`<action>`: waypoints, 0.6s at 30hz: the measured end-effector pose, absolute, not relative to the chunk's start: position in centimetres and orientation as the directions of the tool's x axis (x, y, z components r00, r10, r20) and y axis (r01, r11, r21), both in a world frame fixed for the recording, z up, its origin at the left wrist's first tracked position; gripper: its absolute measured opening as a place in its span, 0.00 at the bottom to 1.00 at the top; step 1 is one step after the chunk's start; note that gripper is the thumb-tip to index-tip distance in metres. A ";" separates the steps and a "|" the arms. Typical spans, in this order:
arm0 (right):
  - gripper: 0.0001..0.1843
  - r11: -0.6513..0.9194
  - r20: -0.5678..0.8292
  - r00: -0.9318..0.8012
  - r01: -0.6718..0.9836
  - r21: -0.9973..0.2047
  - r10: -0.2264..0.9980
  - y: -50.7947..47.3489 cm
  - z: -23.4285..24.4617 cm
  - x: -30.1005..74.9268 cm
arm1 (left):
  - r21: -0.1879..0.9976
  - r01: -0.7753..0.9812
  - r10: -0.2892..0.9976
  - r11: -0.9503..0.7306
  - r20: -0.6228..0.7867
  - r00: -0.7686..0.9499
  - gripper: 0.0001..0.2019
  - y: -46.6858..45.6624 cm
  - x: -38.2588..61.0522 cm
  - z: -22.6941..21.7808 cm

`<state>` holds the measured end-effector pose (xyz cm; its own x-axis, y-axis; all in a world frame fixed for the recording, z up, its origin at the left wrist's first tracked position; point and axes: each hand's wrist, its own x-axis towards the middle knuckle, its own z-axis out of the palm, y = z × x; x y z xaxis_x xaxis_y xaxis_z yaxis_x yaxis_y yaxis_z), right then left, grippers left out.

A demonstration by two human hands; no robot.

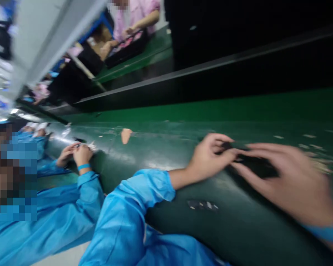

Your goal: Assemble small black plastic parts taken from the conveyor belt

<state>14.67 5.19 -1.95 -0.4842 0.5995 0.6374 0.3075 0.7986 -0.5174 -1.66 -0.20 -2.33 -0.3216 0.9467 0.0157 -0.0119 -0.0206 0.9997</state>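
Observation:
A small black part [226,146], blurred, sits between the curled fingers and thumb of my left hand [208,157]. My right hand [296,177] reaches in from the right, its thumb and fingertips closing around the other side of the same part. Both hands are just above the green work surface, and motion blur hides the part's exact kind. Below them on the surface lies a flat dark strip with light spots [202,205].
The green bench [172,151] carries a tan piece [125,136] and several small pale scraps [320,164]. To the left, a co-worker in blue sleeves has hands [77,153] on a small object. Across a dark divider [122,88], a person in pink works at a black tray [126,51].

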 end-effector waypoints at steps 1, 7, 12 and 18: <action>0.04 0.826 0.656 -0.506 0.273 -0.493 0.560 5.0 -1.9 14.5 | 1.000 -0.010 0.952 -0.015 0.011 -0.307 0.16 -0.2 -1.7 -2.2; 0.07 0.797 0.523 -0.627 0.295 -0.527 0.578 5.1 -1.8 14.8 | 0.999 -0.027 0.959 0.029 -0.036 -0.280 0.15 0.5 -1.9 -2.5; 0.09 0.799 0.484 -0.651 0.356 -0.484 0.584 4.2 -0.2 15.9 | 0.993 -0.048 0.962 0.108 -0.117 -0.249 0.16 0.4 -3.5 -1.2; 0.12 0.894 0.392 -0.889 0.041 -0.446 0.236 -0.7 1.7 15.5 | 0.956 0.285 0.843 -0.067 0.207 -0.496 0.16 1.9 -9.7 -2.0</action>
